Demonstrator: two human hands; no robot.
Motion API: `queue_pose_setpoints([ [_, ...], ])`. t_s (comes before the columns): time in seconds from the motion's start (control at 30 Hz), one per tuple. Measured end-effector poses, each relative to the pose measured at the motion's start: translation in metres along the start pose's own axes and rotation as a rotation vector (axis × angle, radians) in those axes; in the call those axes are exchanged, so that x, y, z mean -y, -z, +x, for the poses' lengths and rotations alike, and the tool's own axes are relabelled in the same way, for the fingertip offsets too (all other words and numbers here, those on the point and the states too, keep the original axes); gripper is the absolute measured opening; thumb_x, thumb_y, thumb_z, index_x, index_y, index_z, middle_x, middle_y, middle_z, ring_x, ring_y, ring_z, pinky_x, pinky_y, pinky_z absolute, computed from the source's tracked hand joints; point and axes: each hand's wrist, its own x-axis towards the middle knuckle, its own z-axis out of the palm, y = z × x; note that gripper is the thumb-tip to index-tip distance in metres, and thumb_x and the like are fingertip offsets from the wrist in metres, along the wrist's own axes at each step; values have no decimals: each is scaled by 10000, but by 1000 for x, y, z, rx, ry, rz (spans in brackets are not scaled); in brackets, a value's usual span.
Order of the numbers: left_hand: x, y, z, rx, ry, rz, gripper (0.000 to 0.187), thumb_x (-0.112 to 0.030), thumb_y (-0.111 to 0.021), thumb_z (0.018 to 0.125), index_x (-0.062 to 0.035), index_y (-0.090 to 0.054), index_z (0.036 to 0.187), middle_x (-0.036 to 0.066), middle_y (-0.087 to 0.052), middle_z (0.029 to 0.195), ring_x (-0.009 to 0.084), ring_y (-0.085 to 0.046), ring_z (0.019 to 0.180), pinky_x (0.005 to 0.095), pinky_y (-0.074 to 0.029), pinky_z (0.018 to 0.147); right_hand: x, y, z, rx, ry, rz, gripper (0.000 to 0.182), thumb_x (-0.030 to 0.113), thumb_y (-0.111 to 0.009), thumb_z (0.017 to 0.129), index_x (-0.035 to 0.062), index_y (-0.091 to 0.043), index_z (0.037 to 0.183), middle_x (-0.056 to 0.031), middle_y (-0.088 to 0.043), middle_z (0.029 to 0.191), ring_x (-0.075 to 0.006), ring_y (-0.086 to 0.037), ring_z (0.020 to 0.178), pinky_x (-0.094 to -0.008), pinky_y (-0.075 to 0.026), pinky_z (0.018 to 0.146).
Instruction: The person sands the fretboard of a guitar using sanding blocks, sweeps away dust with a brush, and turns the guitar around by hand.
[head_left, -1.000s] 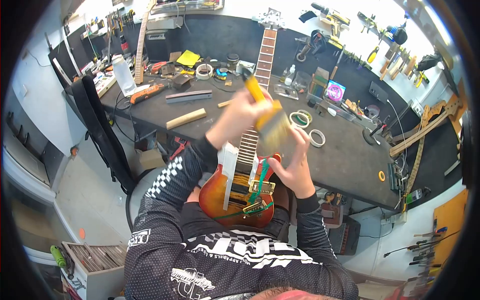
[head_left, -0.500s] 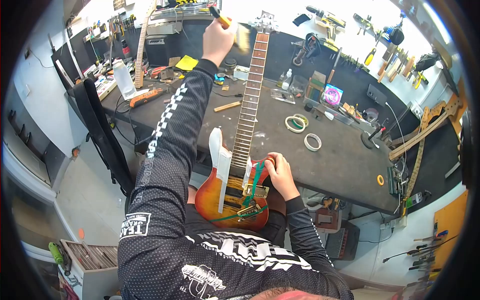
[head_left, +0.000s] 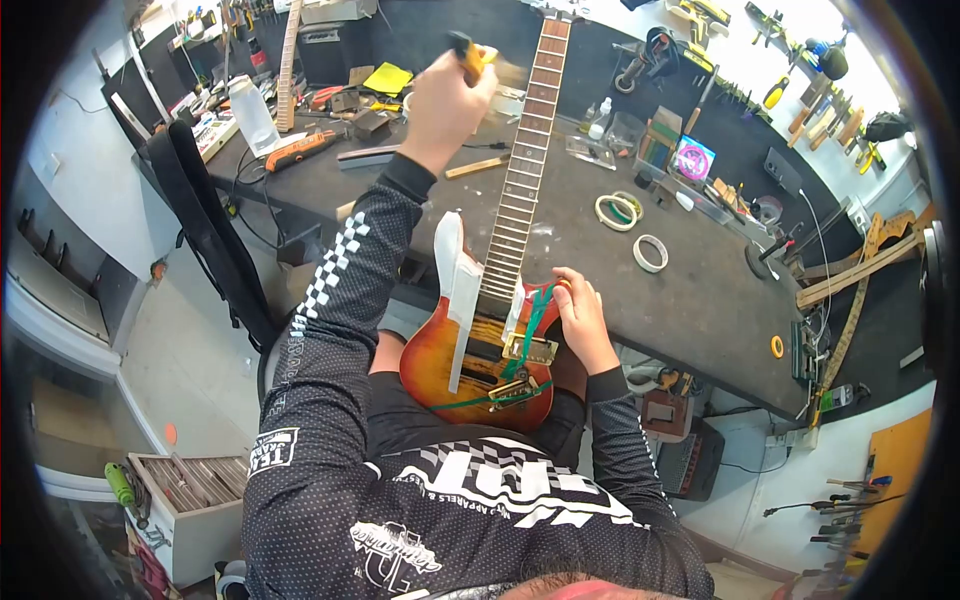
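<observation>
Your left grip [head_left: 450, 108] clasps the paintbrush [head_left: 472, 62]; sweep lightly along the fretboard [head_left: 530, 150], right grip [head_left: 584, 318] holding the electric guitar body [head_left: 425, 358] steady.

A dark counter [head_left: 700, 320] runs across the room, its edge curved by the wide lens. Behind it rises a black wall panel [head_left: 430, 40], with a bright white wall [head_left: 740, 65] above on the right, where tools hang in rows. A strip light [head_left: 888, 45] glares at the upper right. On the left, a pale wall [head_left: 60, 150] meets a light grey floor [head_left: 190, 340], and a white cabinet [head_left: 215, 525] stands in the lower corner. An orange-brown board [head_left: 905, 455] is mounted on the white wall at the lower right.
</observation>
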Motion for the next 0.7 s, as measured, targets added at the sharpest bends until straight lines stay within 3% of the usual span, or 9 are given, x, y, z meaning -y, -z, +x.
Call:
queue_pose_setpoints([
  [0.2,-13,16,-52,125,349,-783,250,-178,-765,1070,-3,-777,1247,73,-801,907,129,-738,833,312,-582,774,2,-1,-1,-14,16,-12,367,347,-561,1192,138,-646,1482,-107,-726,1232,-300,-659,1190,-433,-424,1062],
  [0.23,-9,16,-65,196,227,-527,270,-156,-763,1072,-12,-754,1301,69,-798,937,95,-718,825,289,-567,760,1,-2,-1,-12,10,-14,367,349,-556,1195,140,-645,1483,-104,-724,1227,-297,-659,1184,-432,-423,1061],
  [0.33,-10,35,-75,-101,-195,-13,298,-143,-772,1067,-6,-746,1330,67,-798,954,77,-705,827,282,-559,757,-2,-4,-2,-24,25,-9,366,350,-555,1199,141,-641,1487,-98,-720,1217,-285,-658,1172,-429,-422,1058],
  [0.37,-25,45,-88,90,373,-434,285,-125,-776,1074,-2,-749,1330,32,-793,1091,107,-727,1004,289,-576,849,0,-3,-3,-24,22,-11,365,349,-553,1201,144,-639,1490,-99,-720,1222,-283,-658,1173,-427,-421,1059],
  [0.47,-40,49,-125,229,383,-723,274,-126,-775,1076,-2,-750,1319,28,-786,1106,101,-725,1011,298,-585,846,-1,-5,-2,-34,29,-14,366,346,-551,1202,144,-638,1494,-100,-720,1226,-284,-658,1170,-425,-420,1061],
  [0.5,-40,48,-138,363,355,-565,267,-120,-780,1072,3,-749,1307,50,-793,1142,112,-737,1034,308,-597,873,-1,-4,-3,-29,23,-26,365,341,-548,1203,143,-636,1497,-104,-721,1229,-286,-658,1168,-424,-420,1064],
  [0.6,-27,58,-143,7,-248,82,267,-112,-785,1066,1,-753,1306,87,-805,1174,138,-754,1044,321,-606,913,-3,-5,-2,-24,15,-20,364,338,-548,1203,140,-634,1496,-106,-722,1227,-285,-658,1166,-425,-421,1066],
  [0.63,-28,56,-151,0,47,-313,279,-65,-805,997,-39,-770,1273,158,-814,1182,300,-803,968,346,-623,858,-2,-4,-2,-17,17,-16,361,328,-546,1203,140,-632,1499,-109,-724,1228,-289,-657,1166,-429,-422,1066],
  [0.7,-51,72,-170,198,379,-667,297,-52,-806,1021,-19,-761,1312,111,-804,1195,188,-770,1046,334,-612,919,-4,-6,-2,-25,22,-23,358,319,-548,1202,140,-631,1501,-109,-725,1228,-292,-657,1165,-431,-421,1066],
])
